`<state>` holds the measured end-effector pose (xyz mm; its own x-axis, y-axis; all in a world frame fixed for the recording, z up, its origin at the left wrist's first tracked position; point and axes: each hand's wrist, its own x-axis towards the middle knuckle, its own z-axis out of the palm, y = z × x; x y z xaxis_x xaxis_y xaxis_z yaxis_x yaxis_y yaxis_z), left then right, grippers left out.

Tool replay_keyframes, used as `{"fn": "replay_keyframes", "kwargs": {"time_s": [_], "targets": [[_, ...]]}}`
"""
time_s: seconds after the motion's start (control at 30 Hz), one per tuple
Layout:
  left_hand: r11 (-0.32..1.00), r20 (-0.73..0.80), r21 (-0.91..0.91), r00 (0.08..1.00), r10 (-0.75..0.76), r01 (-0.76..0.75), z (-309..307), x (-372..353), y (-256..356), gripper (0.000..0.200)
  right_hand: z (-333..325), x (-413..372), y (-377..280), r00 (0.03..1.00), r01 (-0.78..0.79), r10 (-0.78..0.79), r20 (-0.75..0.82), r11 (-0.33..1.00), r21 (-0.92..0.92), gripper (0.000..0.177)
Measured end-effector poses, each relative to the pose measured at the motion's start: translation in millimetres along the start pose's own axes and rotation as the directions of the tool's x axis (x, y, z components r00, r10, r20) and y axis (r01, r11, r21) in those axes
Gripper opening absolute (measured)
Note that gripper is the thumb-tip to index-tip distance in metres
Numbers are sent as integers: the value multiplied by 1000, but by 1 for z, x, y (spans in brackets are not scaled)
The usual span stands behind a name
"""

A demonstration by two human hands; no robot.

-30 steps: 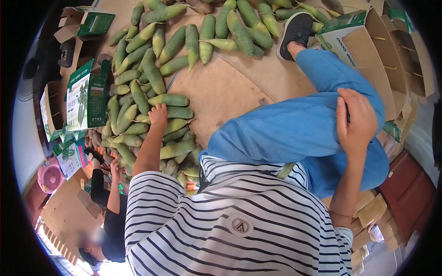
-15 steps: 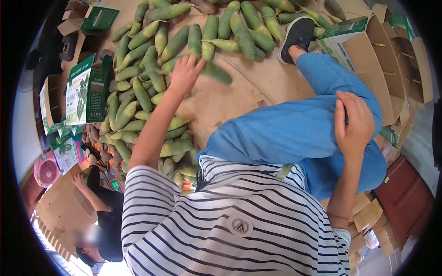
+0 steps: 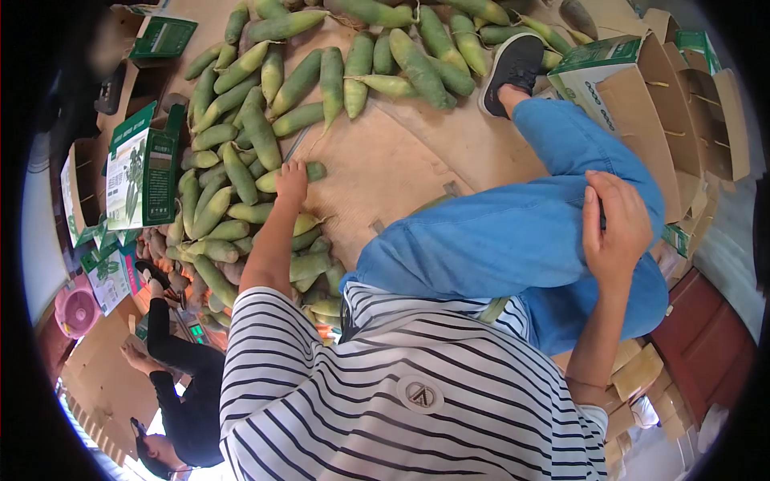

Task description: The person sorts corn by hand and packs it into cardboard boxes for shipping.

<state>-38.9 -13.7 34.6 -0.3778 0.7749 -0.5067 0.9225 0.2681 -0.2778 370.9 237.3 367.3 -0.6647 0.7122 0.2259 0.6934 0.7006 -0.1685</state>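
Note:
Many green radishes (image 3: pixel 257 132) lie in a loose heap on the left and along the top of the head view. My left hand (image 3: pixel 291 183) is closed over one green radish (image 3: pixel 316 171) at the heap's inner edge; its dark green end shows to the right of my fingers. The palm side is hidden. My right hand (image 3: pixel 616 224) rests on the knee of my blue trousers (image 3: pixel 473 228), fingers laid flat and holding nothing.
Brown cardboard (image 3: pixel 385 156) covers the floor before me. A printed radish carton (image 3: pixel 132 172) stands left, an open carton (image 3: pixel 634 104) right. Beyond the heap sits a person in black (image 3: pixel 196 401) near a pink fan (image 3: pixel 78 306). My shoe (image 3: pixel 517 64) is beside the radishes.
My left hand has moved down and toward me, from the upper radishes to one lower in the heap. The radish that was blurred beside it no longer shows there. My right hand stays put.

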Motion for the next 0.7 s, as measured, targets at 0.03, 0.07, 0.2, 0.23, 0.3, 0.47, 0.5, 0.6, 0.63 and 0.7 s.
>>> {"fn": "replay_keyframes", "kwargs": {"time_s": [0.03,0.07,0.2,0.23,0.3,0.47,0.5,0.6,0.63,0.7], "targets": [[999,-34,19,999,-25,26,10,1,2,36,1,1,0,1000,3,-3,3,1000,-1,12],[999,-31,18,999,-43,43,7,5,4,41,1,3,0,1000,3,-3,7,1000,-3,12],[998,135,-56,991,5,3,-16,13,13,47,0,7,-2,999,9,-9,35,1000,-5,13],[993,86,-116,996,29,-19,-20,12,17,48,0,8,-3,999,8,-8,40,1000,0,13],[965,-74,-246,995,74,-90,-40,7,28,50,2,9,-3,1000,3,-3,27,1000,5,13],[551,-282,-808,958,-55,-207,-123,20,68,58,1,10,-7,999,-11,10,33,1000,14,13],[368,-299,-896,950,-93,-246,-143,30,71,59,2,9,-6,1000,-6,5,30,1000,24,13],[-16,-304,-952,951,-55,-305,-199,64,61,64,2,7,-4,999,-5,5,38,1000,17,13],[-12,-276,-961,959,-68,-277,-221,65,53,66,2,5,-4,999,-10,9,49,1000,11,12],[97,-343,-939,920,-191,-330,-223,73,30,71,2,3,-3,999,-20,19,50,1000,20,12]]}}
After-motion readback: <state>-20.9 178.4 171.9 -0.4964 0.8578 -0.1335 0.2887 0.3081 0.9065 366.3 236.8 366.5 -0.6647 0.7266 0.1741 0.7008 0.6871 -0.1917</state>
